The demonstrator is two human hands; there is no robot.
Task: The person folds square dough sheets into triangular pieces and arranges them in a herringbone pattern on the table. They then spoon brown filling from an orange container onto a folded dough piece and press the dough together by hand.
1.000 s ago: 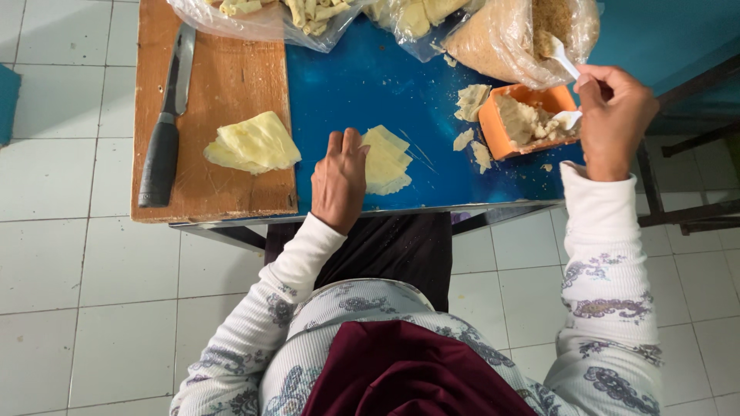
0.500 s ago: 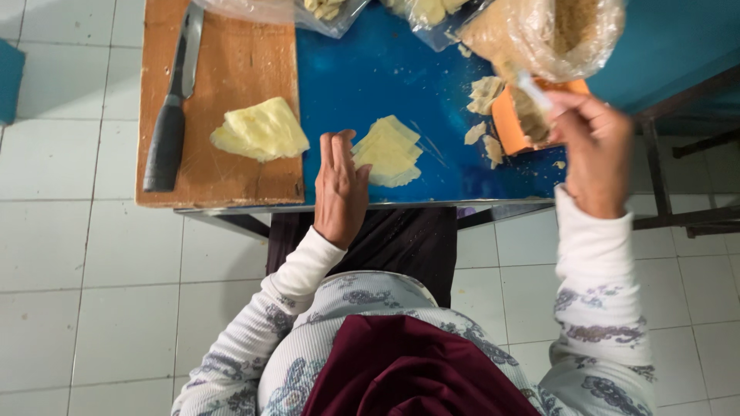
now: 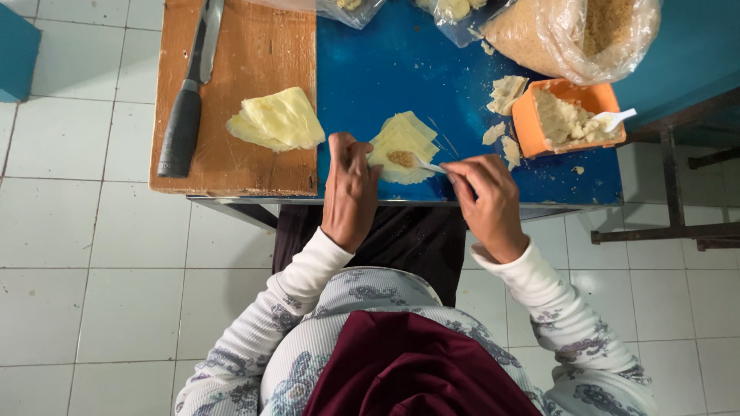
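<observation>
We spoon brown filling (image 3: 400, 159) onto pale square wrappers (image 3: 402, 145); right hand (image 3: 486, 202) grips white spoon (image 3: 426, 165); left hand (image 3: 351, 189), fingers loosely spread and holding nothing, steadies stack on blue table (image 3: 401, 69); folding seems next.

Both arms reach forward, sleeves to the wrists. Left hand (image 3: 351, 189) lies palm down, fingers together and pointing ahead. Right hand (image 3: 486, 202) is curled, fingertips pinched in a closed grip.

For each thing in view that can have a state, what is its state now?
Left hand: flat, pressing the wrapper stack's edge.
Right hand: holds a white spoon.
Wrapper stack: brown filling on top.
Orange tub: open, holding paste and a second spoon.
Crumb bag: open.
Knife: lying unused on the board.
</observation>
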